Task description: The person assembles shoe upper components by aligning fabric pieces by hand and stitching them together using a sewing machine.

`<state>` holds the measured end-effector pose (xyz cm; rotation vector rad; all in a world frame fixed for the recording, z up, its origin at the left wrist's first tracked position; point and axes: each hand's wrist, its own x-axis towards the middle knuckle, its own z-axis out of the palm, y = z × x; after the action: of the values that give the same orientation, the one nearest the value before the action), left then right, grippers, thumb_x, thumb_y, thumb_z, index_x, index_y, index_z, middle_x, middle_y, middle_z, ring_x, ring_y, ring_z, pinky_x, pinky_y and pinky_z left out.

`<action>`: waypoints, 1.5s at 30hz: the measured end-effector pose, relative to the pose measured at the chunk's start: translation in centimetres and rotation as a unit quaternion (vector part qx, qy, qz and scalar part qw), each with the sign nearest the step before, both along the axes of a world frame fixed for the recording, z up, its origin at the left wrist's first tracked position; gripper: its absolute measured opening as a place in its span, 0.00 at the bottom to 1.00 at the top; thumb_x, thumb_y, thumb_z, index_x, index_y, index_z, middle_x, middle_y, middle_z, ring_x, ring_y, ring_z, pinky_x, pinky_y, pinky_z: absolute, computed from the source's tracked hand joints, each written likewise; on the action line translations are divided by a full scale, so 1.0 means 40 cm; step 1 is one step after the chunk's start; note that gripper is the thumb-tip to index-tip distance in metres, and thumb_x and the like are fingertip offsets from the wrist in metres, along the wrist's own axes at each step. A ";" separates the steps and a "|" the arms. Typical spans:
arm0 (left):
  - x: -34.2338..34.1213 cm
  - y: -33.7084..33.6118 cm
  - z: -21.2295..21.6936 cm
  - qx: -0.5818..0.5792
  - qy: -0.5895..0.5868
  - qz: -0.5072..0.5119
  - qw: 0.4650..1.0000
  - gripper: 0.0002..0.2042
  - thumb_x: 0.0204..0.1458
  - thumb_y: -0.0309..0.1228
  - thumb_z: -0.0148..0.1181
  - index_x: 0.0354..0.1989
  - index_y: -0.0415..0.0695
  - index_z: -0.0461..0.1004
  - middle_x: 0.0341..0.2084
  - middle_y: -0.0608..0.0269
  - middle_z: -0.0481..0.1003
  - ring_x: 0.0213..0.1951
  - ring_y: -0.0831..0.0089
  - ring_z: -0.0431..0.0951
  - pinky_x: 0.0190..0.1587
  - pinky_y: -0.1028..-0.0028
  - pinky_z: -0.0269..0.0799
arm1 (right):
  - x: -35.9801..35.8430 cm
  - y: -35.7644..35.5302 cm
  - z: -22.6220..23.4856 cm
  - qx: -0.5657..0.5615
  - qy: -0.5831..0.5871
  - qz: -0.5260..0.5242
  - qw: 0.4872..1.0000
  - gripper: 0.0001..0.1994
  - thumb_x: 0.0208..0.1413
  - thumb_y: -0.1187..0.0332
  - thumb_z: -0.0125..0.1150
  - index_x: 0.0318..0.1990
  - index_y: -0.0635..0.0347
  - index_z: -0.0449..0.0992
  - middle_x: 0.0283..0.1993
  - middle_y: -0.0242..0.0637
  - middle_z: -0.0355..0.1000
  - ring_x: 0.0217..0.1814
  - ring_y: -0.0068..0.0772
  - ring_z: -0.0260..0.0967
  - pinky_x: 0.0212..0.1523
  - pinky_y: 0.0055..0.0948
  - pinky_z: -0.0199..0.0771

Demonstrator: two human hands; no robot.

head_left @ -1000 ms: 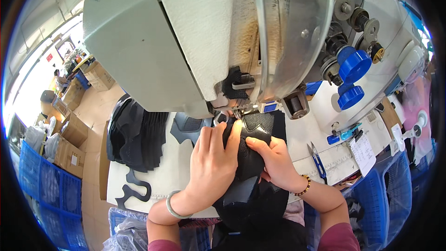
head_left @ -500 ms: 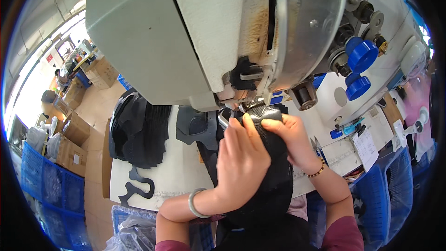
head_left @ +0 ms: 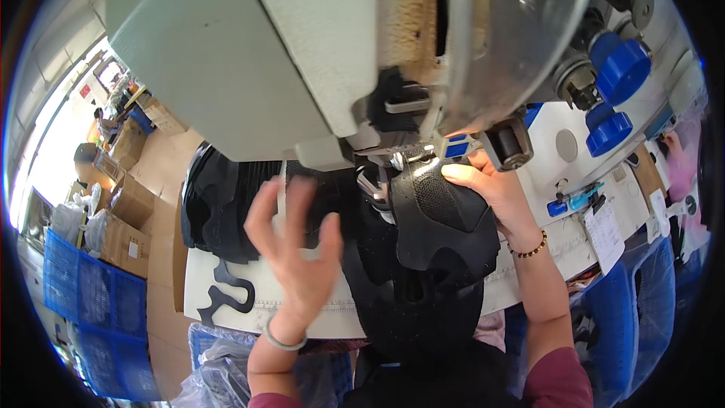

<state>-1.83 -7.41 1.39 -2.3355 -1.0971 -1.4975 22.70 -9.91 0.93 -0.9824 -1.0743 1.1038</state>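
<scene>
A large grey-white sewing machine (head_left: 302, 45) fills the upper middle, its needle area (head_left: 400, 157) above a black shoe upper (head_left: 445, 219) with a perforated patch. My right hand (head_left: 495, 189) pinches the upper's far right edge, thumb on top, the other fingers mostly hidden behind it. Off the work, my left hand (head_left: 298, 249) is raised with its fingers apart and a little blurred, holding nothing. Just beyond it lie dark cut pieces (head_left: 321, 196), partly behind the fingers. More joined black uppers (head_left: 415, 317) hang over the table edge toward my lap.
A thick stack of black pieces (head_left: 226, 204) stands at the table's left, with a curved dark cutout (head_left: 230, 291) in front. Blue adjusting knobs (head_left: 623, 72) stick out at the machine's right. A paper sheet (head_left: 603, 230) lies right. Blue crates (head_left: 94, 298) and cartons (head_left: 121, 242) stand left.
My left hand has let go of the upper and moved left, its fingers spreading. The upper now lies flatter and more exposed under the needle area; my right hand still grips it.
</scene>
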 end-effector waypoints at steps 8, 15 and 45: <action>-0.077 -0.024 0.129 -0.337 -0.245 -0.162 0.894 0.27 0.47 0.16 0.61 0.58 0.40 0.64 0.20 0.76 0.67 0.23 0.90 0.61 0.26 0.88 0.55 | 0.023 -0.015 -0.007 -0.038 -0.067 -0.008 0.997 0.14 0.56 0.60 0.59 0.28 0.62 0.77 0.18 0.23 0.68 0.15 0.09 0.62 0.15 0.12 0.58; -0.045 0.027 0.033 0.122 0.287 -0.164 0.936 0.22 0.41 0.24 0.64 0.49 0.42 0.75 0.47 0.62 0.73 0.49 0.65 0.74 0.49 0.71 0.74 | 0.062 -0.099 -0.001 -0.105 -0.024 0.084 0.991 0.15 0.61 0.57 0.53 0.30 0.59 0.69 0.12 0.24 0.62 0.05 0.12 0.55 0.07 0.11 0.45; 0.033 0.044 0.001 0.206 0.185 -0.312 0.909 0.13 0.36 0.18 0.63 0.35 0.36 0.80 0.36 0.60 0.74 0.40 0.65 0.78 0.43 0.74 0.81 | 0.039 -0.093 0.042 -0.073 -0.058 0.066 0.994 0.19 0.55 0.68 0.62 0.16 0.54 0.62 0.12 0.21 0.58 0.07 0.10 0.53 0.08 0.13 0.45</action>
<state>-0.52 -5.65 1.45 -2.5948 0.0814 -1.1831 24.24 -13.65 2.59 -1.1145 -1.1775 1.2590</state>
